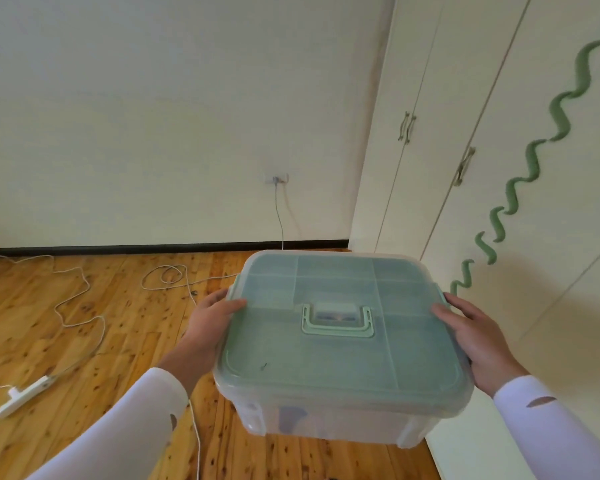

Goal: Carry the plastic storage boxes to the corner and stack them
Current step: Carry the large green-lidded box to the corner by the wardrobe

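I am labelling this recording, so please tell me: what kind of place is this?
Probably a bedroom or other room in a home. It has a wooden floor, a tall white built-in wardrobe with handles, and a wall socket with a cable plugged in.

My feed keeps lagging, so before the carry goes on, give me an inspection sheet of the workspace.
Surface: wooden floor, no box resting on it in view.
Job's things: one storage box, clear body, green lid on, lid handle folded flat; held in the air.
Clutter: nothing seen beyond the cables.
Hands: left hand and right hand grip opposite sides of the box.
Cables: power strip with white cord looping over the floor; grey cable down from the wall socket.
Surroundings: wardrobe to the right, corner ahead.
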The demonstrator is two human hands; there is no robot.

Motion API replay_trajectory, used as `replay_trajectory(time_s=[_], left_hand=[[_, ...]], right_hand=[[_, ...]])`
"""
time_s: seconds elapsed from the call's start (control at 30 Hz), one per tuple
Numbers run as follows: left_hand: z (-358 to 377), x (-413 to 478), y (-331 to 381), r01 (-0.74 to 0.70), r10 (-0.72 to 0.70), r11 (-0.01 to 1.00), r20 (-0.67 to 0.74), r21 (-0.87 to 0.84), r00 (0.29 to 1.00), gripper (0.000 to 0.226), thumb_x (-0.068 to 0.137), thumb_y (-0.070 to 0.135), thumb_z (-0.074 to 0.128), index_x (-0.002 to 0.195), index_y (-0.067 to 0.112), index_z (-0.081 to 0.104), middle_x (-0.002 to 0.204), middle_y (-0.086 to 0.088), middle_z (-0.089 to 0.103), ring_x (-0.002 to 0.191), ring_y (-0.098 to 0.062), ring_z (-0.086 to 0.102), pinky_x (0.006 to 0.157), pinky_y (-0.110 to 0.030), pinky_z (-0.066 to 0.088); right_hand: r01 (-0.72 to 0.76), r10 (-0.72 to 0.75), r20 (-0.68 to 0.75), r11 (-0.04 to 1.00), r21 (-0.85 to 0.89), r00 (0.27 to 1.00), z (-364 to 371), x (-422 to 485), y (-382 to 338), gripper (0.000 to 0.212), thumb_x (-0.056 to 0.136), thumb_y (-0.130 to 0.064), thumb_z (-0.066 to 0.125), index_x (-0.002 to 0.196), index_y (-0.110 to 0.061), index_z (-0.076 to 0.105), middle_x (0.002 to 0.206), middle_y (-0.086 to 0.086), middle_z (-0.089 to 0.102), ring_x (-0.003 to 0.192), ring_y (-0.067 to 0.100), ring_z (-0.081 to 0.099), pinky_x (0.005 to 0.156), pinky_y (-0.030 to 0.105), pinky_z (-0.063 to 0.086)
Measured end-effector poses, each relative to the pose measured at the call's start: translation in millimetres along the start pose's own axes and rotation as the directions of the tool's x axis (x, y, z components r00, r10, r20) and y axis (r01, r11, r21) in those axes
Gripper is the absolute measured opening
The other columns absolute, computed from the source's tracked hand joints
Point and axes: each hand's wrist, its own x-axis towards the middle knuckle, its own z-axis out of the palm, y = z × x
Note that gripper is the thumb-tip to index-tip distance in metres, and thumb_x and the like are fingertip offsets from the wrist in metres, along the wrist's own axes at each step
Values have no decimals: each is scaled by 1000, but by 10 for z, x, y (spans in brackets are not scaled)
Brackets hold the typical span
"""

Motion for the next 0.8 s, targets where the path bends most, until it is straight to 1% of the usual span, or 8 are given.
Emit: replay_trajectory(time_s=[0.17,0.23,0.3,0.37,0.47,0.57,0.7,0.8], left_hand=[[367,773,257,-18,16,999,-60,-40,998,43,85,16,68,125,29,61,106,-5,70,91,-31,70,67,-46,61],[484,990,343,-18,13,998,-83,-60,996,43,85,15,69,124,29,61,106,-6,71,90,-31,71,69,-46,61],[621,1250,460,-34,24,995,-102,-98,994,38,84,13,69,118,30,63,104,-7,72,88,-31,72,66,-43,60],[756,1549,564,-47,30,991,-131,-127,991,35,83,12,69,112,31,64,102,-6,72,88,-30,72,65,-41,60],[896,1830,697,-50,30,991,-150,-127,988,41,84,14,69,119,32,60,105,-4,70,91,-30,70,67,-43,60],[1020,2147,880,-65,40,988,-174,-139,984,34,83,15,69,111,34,62,99,-2,71,87,-27,71,56,-36,59],[1137,2633,1121,-57,31,989,-183,-136,983,38,83,15,69,116,34,61,105,-4,70,91,-29,71,66,-42,60],[1215,3018,1260,-43,23,992,-166,-116,986,39,85,16,68,119,33,61,106,-4,69,91,-29,70,60,-40,60]], right_hand=[[-21,21,63,1000,0,998,316,1029,-140,47,76,-26,78,121,-32,65,106,-1,71,90,24,71,70,34,55],[-21,21,62,1000,5,998,415,1326,-197,44,77,-23,77,118,-32,65,101,-3,73,82,21,73,64,31,55],[-7,6,88,1000,11,996,531,1655,-295,41,78,-22,77,115,-34,66,96,-6,74,78,17,73,60,30,56],[2,-1,112,1000,-11,994,649,2054,-391,42,79,-21,76,118,-32,65,97,-4,74,84,20,73,70,35,57],[18,-12,135,999,-45,991,808,2463,-514,45,80,-20,73,123,-32,63,103,-4,71,92,23,69,81,40,55],[16,-7,156,998,-60,988,991,2893,-635,47,80,-19,72,124,-32,63,105,-4,70,94,23,69,82,40,54],[3,10,178,997,-74,984,1245,3446,-709,48,79,-18,73,124,-30,63,109,-1,70,96,24,68,88,44,54],[-4,20,192,997,-81,981,1417,3821,-717,48,79,-19,73,124,-32,62,107,-3,69,96,24,68,85,41,54]])
